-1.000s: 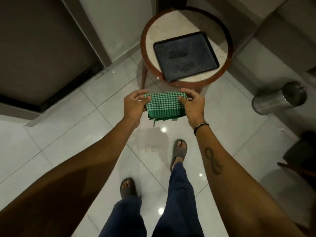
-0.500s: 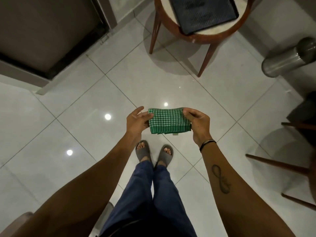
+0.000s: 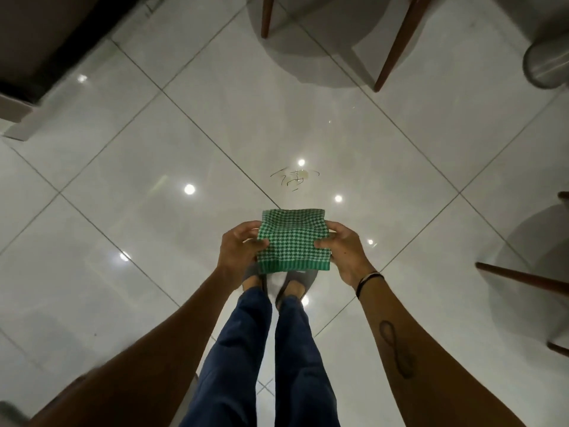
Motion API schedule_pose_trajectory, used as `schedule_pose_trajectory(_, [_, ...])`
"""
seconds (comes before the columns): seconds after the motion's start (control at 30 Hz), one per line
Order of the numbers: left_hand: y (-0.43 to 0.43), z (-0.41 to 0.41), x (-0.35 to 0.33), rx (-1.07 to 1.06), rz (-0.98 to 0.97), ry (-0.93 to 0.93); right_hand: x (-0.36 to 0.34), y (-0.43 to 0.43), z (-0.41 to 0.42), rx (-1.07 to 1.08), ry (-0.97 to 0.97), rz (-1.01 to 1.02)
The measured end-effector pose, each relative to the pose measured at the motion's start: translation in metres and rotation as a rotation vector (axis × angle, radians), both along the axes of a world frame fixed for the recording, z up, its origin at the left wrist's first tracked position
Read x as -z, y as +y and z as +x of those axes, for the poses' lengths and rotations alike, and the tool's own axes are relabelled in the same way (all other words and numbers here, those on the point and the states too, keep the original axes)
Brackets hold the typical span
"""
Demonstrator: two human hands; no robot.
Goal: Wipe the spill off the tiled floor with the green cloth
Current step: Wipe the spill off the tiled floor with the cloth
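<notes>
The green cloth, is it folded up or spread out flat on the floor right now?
Folded. The green cloth is a compact rectangle held between the left hand and right hand, off the floor, short of the spill.

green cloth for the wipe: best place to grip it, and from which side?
Judging from its pose, take the green cloth by its two side edges, one hand from each side, as the left hand and right hand do now. It is folded into a flat pad, so edge grips leave the underside free to press onto the spill.
</notes>
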State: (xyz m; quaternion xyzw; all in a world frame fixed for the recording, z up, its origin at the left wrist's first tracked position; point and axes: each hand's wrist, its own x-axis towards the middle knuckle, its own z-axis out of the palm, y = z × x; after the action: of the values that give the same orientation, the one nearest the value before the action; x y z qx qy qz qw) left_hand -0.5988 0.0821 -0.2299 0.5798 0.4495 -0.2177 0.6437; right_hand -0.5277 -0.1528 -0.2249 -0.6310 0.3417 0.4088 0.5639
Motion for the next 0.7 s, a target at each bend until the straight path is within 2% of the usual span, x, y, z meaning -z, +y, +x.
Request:
schedule_pose_trajectory(0.23, [-0.013, -0.012, 0.124, 0.113, -0.094, 0.046, 0.135, -0.006, -0.032, -0.048, -0.101, -0.163])
schedule_pose_trajectory(0.33, [-0.011, -0.004, 0.177, 0.204, -0.031, 0.000, 0.190, -0.007, -0.032, -0.065, -0.150, -0.216])
schedule_pose_trajectory(0.53, [-0.002, 0.029, 0.273, 0.346, 0.077, -0.062, 0.303, -0.010, -0.014, -0.237, -0.335, -0.438])
schedule_pose_trajectory(0.6, [0.007, 0.034, 0.318, 0.569, 0.175, -0.036, 0.339, -0.008, -0.016, -0.382, -0.374, -0.552])
schedule_pose_trajectory(0.67, [0.017, 0.034, 0.360, 0.994, 0.361, -0.037, 0.370, 0.001, -0.022, -0.623, -0.417, -0.672])
schedule_pose_trajectory(0.7, [0.021, 0.032, 0.378, 1.182, 0.478, -0.040, 0.384, 0.007, -0.023, -0.741, -0.497, -0.712])
